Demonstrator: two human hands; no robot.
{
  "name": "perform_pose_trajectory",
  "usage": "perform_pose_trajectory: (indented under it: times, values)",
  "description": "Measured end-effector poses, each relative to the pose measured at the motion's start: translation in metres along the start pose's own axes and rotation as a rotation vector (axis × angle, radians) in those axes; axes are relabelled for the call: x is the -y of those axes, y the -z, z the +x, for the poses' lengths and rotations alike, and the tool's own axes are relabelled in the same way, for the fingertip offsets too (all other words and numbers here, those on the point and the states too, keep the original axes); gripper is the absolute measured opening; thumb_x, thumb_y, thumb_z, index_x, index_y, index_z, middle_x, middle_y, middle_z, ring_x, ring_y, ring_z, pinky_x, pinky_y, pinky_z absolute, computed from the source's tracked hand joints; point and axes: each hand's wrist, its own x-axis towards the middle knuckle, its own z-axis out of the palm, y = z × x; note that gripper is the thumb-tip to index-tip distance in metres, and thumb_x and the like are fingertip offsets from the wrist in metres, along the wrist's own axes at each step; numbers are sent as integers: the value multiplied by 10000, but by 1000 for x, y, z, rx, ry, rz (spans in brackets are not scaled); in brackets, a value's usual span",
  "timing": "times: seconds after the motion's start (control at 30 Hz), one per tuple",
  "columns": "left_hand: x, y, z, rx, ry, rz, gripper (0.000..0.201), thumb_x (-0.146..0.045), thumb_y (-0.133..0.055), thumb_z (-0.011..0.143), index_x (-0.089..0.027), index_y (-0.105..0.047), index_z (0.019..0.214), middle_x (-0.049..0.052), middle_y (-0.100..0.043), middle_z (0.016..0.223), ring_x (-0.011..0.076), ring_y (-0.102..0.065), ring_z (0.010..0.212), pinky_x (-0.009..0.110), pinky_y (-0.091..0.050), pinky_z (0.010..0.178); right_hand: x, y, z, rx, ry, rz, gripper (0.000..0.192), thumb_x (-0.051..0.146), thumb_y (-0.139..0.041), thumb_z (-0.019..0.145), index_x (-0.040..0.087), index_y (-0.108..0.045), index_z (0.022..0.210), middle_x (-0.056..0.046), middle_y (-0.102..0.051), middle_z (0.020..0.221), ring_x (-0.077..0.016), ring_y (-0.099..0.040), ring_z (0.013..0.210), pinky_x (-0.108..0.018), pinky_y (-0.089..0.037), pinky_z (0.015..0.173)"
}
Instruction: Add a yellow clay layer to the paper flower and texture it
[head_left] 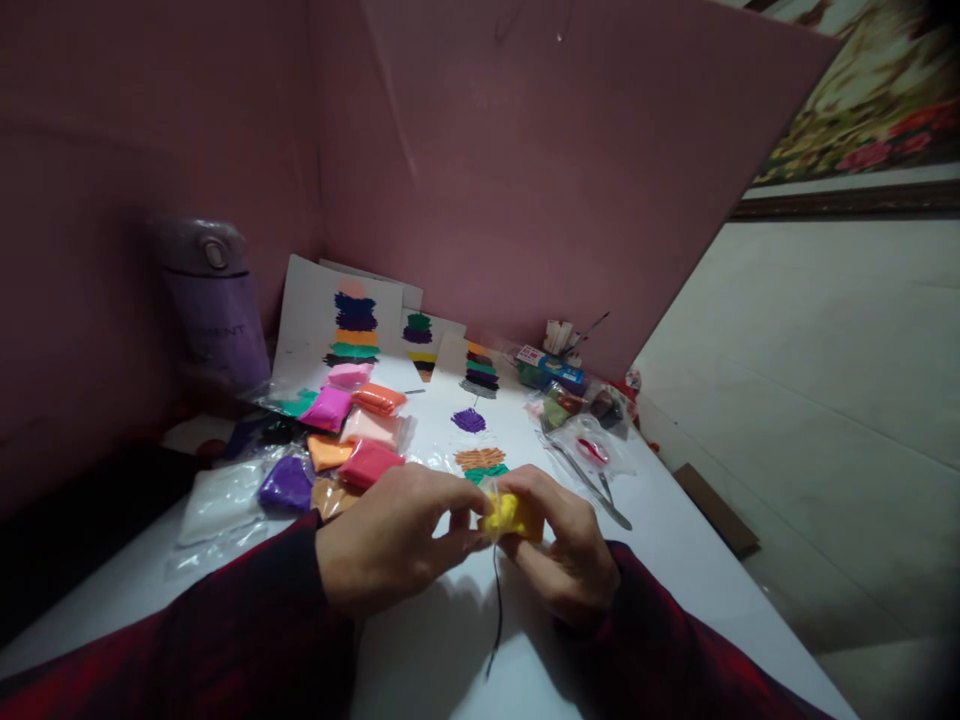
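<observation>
Both my hands pinch the yellow clay packet (504,515) near the worktop's front edge: left hand (390,540) fingers clamped on its top, right hand (566,545) gripping below; probably tearing it open, needs a firm pull apart.

Left hand (394,540) and right hand (562,545) meet at centre, fingers curled in pinch, dark red sleeves on both forearms.
</observation>
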Motion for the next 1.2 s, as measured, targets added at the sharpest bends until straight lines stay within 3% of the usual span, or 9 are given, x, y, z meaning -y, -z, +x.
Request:
perform_pose_trajectory:
  times: [0.17, 0.43, 0.67, 0.8, 1.03, 1.2]
  values:
    - [1, -7, -1, -23, -24, 131, 110, -95, -659, 770, -159, -689, 854, -11, -682, 666, 108, -586, 549, 203, -394, 527, -2, -2, -2, 33, -7, 14, 360, 32, -534, 706, 167, -605, 1031, -64, -625, 845, -194, -575, 740, -317, -450, 621]
    - [-1, -18, -4, -297, -117, 320, 137, -68, -542, 776, -152, -648, 791, -31, -610, 548, 112, -531, 426, 235, -349, 471, 3, -3, -1, -1, 19, 100, 331, 18, -521, 747, 184, -608, 1020, -57, -626, 864, -185, -590, 768, -302, -457, 632]
    - [2, -10, -2, -111, -73, 204, 118, -139, -722, 793, -167, -662, 891, -27, -677, 682, 121, -619, 573, 233, -420, 567, 3, -3, -1, 39, 19, -59, 333, 20, -479, 708, 167, -596, 984, -72, -628, 837, -211, -582, 759, -338, -462, 635]
    - [0, -11, -3, -95, -82, 264, 25, -189, -662, 852, -167, -652, 854, 0, -663, 724, 128, -593, 579, 248, -396, 545, 4, -3, -1, 57, 74, -87, 395, 11, -468, 685, 179, -585, 1022, -66, -628, 837, -216, -590, 766, -341, -473, 638]
    - [-5, -19, -3, -211, -147, 349, 89, -90, -523, 777, -162, -567, 749, -1, -597, 675, 122, -507, 513, 253, -323, 467, 8, -3, -3, 43, 70, -93, 441, 1, -477, 703, 170, -572, 1100, -84, -655, 914, -224, -608, 826, -339, -487, 659]
    - [-5, -20, -2, -305, -110, 364, 96, -99, -487, 782, -156, -560, 754, 14, -587, 677, 131, -536, 541, 250, -382, 489, 12, -4, -1, -17, -1, -40, 321, 36, -527, 744, 182, -579, 1025, -61, -633, 861, -198, -593, 753, -317, -469, 627]
